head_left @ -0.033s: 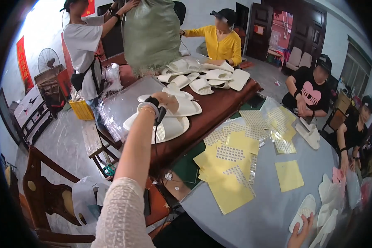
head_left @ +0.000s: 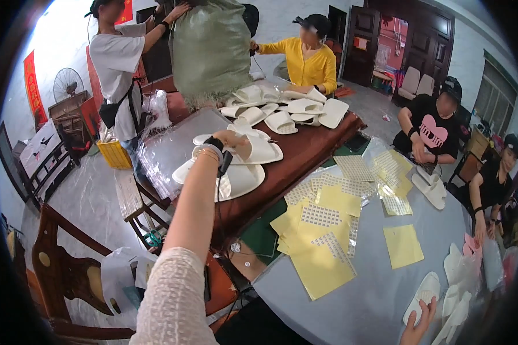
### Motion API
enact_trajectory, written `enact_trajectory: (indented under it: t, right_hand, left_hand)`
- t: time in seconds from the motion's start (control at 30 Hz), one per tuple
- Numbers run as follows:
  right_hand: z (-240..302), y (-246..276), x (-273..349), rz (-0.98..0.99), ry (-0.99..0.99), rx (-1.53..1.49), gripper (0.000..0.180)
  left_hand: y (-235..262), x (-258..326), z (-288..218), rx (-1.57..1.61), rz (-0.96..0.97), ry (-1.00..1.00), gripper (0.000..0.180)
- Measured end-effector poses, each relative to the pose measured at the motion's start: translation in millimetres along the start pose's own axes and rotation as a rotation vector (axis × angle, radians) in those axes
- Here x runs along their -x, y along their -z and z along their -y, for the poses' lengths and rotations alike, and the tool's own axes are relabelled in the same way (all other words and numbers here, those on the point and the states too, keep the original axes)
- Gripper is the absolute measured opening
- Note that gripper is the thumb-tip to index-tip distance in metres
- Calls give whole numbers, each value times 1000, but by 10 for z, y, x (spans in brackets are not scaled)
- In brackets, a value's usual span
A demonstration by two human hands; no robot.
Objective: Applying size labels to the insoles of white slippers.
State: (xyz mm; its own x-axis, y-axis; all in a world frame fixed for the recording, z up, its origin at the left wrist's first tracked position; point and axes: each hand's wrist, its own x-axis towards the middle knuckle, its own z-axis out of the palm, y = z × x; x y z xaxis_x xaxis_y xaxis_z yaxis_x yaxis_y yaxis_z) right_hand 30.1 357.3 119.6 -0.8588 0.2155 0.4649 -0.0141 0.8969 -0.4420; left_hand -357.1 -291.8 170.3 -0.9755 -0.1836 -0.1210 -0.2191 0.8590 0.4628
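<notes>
My left hand (head_left: 235, 144) is stretched out over the brown-covered table, its fingers closed on a white slipper (head_left: 263, 150) in a small pile. Another white slipper (head_left: 242, 179) lies just in front of it, sole and strap partly covered. A dark band and a bracelet circle my left wrist, and a thin cable hangs from it. At the lower right, my right hand (head_left: 421, 322) has its fingers bent over a single white slipper (head_left: 425, 286) at the grey table's near edge. More white slippers (head_left: 456, 270) lie beside that hand.
Yellow sheets with small printed labels (head_left: 322, 247) spread over the grey table (head_left: 380, 299). A heap of white slippers (head_left: 282, 122) and a large green woven sack (head_left: 210, 52) stand on the brown table. Several people work around both tables. A wooden chair (head_left: 69, 276) is at left.
The view has shifted very slightly. Both my hands stay where they were. The hands of the person in the black shirt have moved a little over the slipper beside them.
</notes>
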Motion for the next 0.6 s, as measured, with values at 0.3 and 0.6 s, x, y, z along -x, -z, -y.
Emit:
enact_trajectory:
  t: [0.3,0.6]
  right_hand:
    - [192,19,192,106,-24,-6,34]
    - [129,-103,429,117,-42,-80,33]
  left_hand:
    - [-581,-284,-86,-128,-447,188,30]
    - [-354,238,-631,132,-1025,-273,10]
